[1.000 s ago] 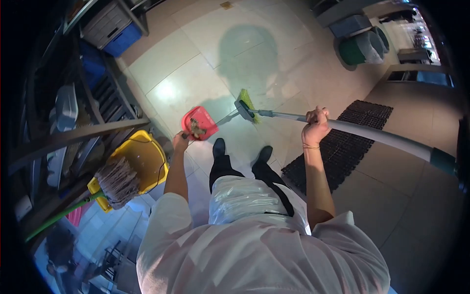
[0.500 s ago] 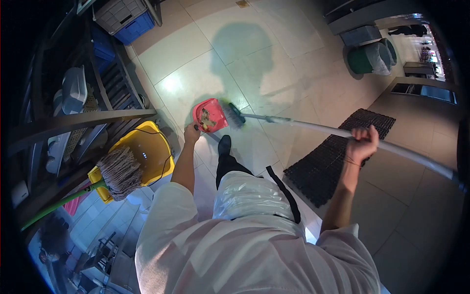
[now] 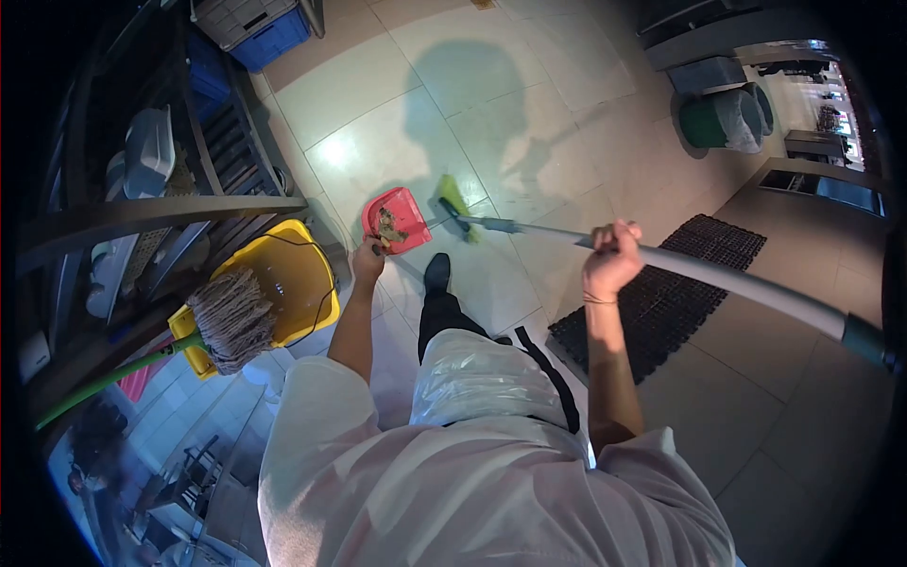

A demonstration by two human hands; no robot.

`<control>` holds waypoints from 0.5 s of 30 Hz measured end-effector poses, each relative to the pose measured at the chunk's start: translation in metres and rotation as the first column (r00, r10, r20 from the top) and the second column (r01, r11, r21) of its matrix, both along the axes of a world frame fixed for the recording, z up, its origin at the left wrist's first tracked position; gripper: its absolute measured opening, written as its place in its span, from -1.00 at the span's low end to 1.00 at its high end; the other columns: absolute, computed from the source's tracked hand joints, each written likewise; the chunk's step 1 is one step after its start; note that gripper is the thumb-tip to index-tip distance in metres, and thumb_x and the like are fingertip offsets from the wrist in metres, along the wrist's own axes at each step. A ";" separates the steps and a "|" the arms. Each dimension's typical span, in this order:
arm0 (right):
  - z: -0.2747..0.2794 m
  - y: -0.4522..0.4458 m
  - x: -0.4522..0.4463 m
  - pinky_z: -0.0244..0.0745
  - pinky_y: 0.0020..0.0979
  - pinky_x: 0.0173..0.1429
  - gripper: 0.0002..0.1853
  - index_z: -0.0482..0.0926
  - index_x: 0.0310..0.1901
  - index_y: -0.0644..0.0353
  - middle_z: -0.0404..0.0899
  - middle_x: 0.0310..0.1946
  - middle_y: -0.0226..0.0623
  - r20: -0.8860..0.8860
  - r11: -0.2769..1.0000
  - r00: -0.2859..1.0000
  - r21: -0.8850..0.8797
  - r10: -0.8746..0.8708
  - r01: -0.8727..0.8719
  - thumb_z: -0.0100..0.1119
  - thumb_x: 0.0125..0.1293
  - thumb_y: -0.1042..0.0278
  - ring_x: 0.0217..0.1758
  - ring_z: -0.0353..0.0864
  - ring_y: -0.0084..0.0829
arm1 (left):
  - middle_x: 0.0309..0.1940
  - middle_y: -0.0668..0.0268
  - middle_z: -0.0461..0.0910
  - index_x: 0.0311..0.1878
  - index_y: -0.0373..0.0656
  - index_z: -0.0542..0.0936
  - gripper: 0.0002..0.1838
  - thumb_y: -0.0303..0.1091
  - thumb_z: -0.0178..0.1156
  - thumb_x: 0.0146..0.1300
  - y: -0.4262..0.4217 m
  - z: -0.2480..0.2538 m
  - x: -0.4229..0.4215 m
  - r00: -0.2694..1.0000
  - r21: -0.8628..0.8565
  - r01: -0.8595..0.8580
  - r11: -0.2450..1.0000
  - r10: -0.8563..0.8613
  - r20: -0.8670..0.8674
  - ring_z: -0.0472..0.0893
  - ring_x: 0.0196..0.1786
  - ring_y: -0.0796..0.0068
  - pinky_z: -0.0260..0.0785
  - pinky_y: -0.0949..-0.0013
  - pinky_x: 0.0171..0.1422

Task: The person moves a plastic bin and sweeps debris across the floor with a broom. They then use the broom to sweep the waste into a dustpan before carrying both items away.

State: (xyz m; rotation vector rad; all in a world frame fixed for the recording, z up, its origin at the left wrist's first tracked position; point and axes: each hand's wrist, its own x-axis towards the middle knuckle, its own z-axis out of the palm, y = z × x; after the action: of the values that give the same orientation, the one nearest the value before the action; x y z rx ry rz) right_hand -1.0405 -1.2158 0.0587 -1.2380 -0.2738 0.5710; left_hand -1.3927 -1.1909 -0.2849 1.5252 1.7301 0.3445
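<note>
My left hand [image 3: 369,259] is closed round the short handle of a red dustpan [image 3: 410,210], low over the tiled floor. Scraps of brownish and yellowish debris [image 3: 388,228] lie in the pan. My right hand [image 3: 612,262] grips the long grey pole of a broom [image 3: 737,279], which slants from the right edge toward the pan. Its head with green bristles [image 3: 453,195] is tilted just right of the dustpan's open edge, apart from it. Whether the bristles touch the floor I cannot tell.
To the left, a yellow mop bucket [image 3: 300,283] carries a mop [image 3: 231,317] beside a dark shelf rack [image 3: 170,210]. A black rubber mat [image 3: 694,283] lies at right. Farther off are a green bin [image 3: 701,123] and stacked crates [image 3: 269,42]. My black shoe [image 3: 436,272] is near the pan.
My right hand has moved left, toward the dustpan. The broom head has turned so its green bristles show more. The dustpan has shifted slightly left with my left hand.
</note>
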 end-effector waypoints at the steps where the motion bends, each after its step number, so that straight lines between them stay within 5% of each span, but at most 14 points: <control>1: -0.001 0.002 -0.005 0.14 -0.48 -0.53 -0.79 0.25 -0.51 0.06 0.19 -0.67 -0.47 0.002 0.996 0.997 0.036 0.082 -0.082 0.06 0.13 0.52 -0.65 0.16 -0.55 | -0.25 0.15 0.63 -0.22 -0.01 0.61 -0.77 -0.40 0.28 -0.02 0.003 0.036 0.013 0.996 -0.056 0.015 0.998 -0.019 -0.083 0.61 -0.11 0.10 0.44 0.12 -0.03; 4: 0.023 0.016 -0.005 0.12 -0.52 -0.55 -0.74 0.20 -0.56 0.03 0.16 -0.71 -0.48 -0.049 0.998 0.998 0.024 -0.050 0.052 0.05 0.14 0.52 -0.70 0.11 -0.59 | -0.23 0.14 0.63 -0.22 -0.01 0.61 -0.79 -0.38 0.24 0.02 0.006 0.016 0.017 0.992 -0.034 0.021 0.999 -0.025 -0.126 0.61 -0.12 0.09 0.45 0.11 -0.03; 5: 0.013 0.003 0.022 0.18 -0.42 -0.50 -0.80 0.25 -0.54 0.07 0.19 -0.68 -0.45 -0.018 0.997 0.997 0.017 0.070 -0.070 0.01 0.19 0.43 -0.66 0.17 -0.52 | -0.23 0.14 0.63 -0.22 -0.01 0.61 -0.79 -0.38 0.24 0.02 0.008 0.013 0.018 0.992 -0.031 0.021 0.999 -0.025 -0.121 0.61 -0.12 0.09 0.45 0.11 -0.03; 7: 0.025 0.004 0.037 0.18 -0.42 -0.51 -0.79 0.24 -0.55 0.06 0.16 -0.71 -0.45 -0.009 1.000 1.000 0.000 0.012 -0.012 0.01 0.19 0.43 -0.68 0.14 -0.53 | -0.23 0.11 0.63 -0.22 -0.01 0.61 -0.81 -0.38 0.23 0.03 0.013 0.015 0.022 0.982 -0.125 -0.002 0.992 -0.022 -0.190 0.62 -0.12 0.08 0.45 0.09 -0.03; 15: 0.080 -0.052 0.123 0.10 -0.40 -0.47 -0.65 0.15 -0.65 0.03 0.06 -0.78 -0.48 -0.019 0.998 0.998 0.027 -0.056 0.057 0.02 0.23 0.32 -0.69 0.06 -0.52 | -0.30 0.11 0.65 -0.23 -0.03 0.63 -0.78 -0.42 0.25 -0.02 0.003 0.004 0.005 0.991 -0.055 -0.041 0.998 0.034 -0.132 0.62 -0.13 0.09 0.46 0.11 -0.03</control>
State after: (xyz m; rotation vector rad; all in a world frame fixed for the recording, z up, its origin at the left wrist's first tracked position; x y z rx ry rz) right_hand -0.9174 -1.2677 0.1388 -1.2097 -0.2297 0.5284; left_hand -1.3880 -1.1880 -0.2812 1.5040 1.8561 0.2157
